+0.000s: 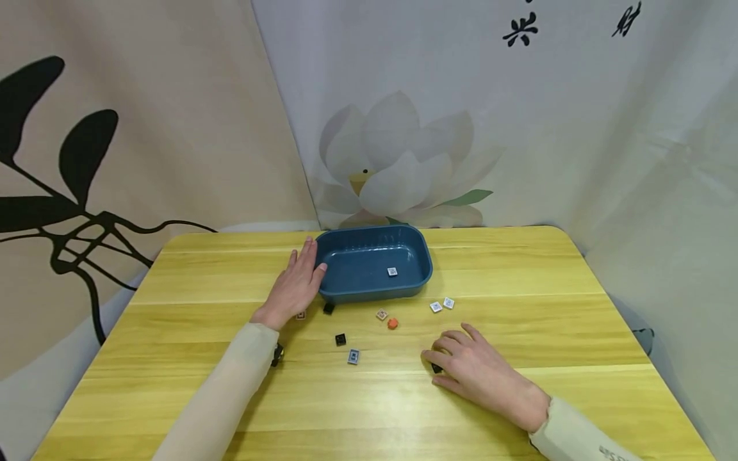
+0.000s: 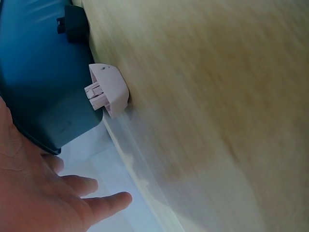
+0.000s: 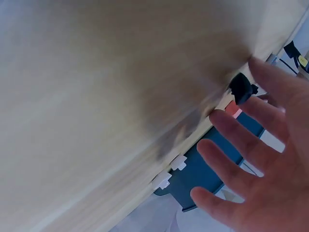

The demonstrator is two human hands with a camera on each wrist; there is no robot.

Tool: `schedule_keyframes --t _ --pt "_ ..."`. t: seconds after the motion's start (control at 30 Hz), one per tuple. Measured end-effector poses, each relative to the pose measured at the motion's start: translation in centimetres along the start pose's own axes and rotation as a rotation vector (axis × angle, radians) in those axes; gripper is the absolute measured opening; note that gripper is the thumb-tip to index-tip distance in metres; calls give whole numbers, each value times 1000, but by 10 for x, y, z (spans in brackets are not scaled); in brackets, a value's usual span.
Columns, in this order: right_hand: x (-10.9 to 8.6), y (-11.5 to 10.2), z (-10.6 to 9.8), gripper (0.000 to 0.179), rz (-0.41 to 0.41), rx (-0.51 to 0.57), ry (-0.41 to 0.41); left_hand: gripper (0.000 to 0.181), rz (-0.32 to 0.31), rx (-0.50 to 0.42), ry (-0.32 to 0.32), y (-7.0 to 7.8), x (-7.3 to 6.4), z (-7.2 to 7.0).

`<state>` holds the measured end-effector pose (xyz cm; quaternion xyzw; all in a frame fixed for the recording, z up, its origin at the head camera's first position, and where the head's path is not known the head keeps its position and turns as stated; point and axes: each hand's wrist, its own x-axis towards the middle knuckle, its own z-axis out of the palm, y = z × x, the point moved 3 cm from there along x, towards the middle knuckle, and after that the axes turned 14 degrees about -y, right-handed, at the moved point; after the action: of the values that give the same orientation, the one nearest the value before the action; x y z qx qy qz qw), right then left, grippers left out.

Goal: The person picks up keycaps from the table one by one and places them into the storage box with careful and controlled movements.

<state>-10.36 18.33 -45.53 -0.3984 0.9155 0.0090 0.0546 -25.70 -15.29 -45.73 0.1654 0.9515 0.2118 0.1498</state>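
My left hand [image 1: 293, 285] lies with straight fingers along the left end of a blue plastic basin [image 1: 369, 296], touching its rim. A white keycap [image 1: 392, 272] lies inside the basin. Below that hand are a pinkish keycap [image 2: 112, 89] and a black keycap [image 2: 76, 23], close to the basin wall. My right hand [image 1: 475, 368] is low over the table at the right, fingers spread and slightly bent. Between its thumb and index finger is another black keycap [image 3: 241, 88]; the index fingertip is right at it, while a gap shows toward the thumb.
Two white keycaps [image 1: 442, 305] lie right of the basin's front. A beige keycap [image 1: 382, 314] and an orange keycap [image 1: 393, 324] lie before it. Nearer are a black keycap [image 1: 341, 339] and a grey-blue one. The wooden table [image 1: 519, 275] ends at a curtain [image 1: 548, 128].
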Motion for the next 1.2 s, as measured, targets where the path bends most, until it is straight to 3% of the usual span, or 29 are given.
schedule_keyframes --t 0.23,0.67,1.2 --pt "1 -2 0 17 -23 7 60 69 1 -1 5 1 0 -1" --pt "-1 -2 2 13 -46 -24 131 70 -9 11 2 -1 2 2" --pt "2 -1 1 10 -43 -6 106 70 -8 10 8 -2 1 3"
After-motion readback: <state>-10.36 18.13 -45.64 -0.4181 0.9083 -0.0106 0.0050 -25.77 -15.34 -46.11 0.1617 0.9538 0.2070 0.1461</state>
